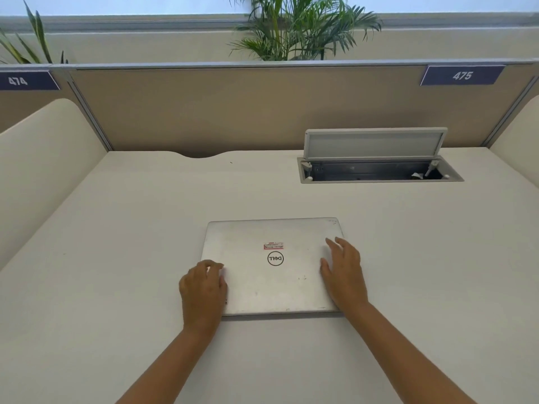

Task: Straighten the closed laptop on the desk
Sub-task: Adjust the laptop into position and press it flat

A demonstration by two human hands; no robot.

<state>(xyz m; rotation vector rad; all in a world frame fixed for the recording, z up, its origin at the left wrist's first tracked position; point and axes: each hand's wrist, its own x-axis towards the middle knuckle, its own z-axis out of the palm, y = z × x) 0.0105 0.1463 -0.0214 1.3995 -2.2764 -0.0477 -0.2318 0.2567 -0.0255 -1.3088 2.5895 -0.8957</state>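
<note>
A closed silver laptop (pixel 271 275) with a round logo and a small red sticker lies flat on the white desk (pixel 116 258), near the middle, its edges almost square to the desk's front. My left hand (pixel 202 290) grips its left edge with the fingers curled over the lid. My right hand (pixel 344 272) rests on the right side of the lid, fingers spread and flat, the palm over the right edge.
An open cable hatch (pixel 379 167) with its lid raised sits at the back right of the desk. Beige partition panels (pixel 233 112) close the back and both sides. Potted plants (pixel 300 27) stand behind the partition.
</note>
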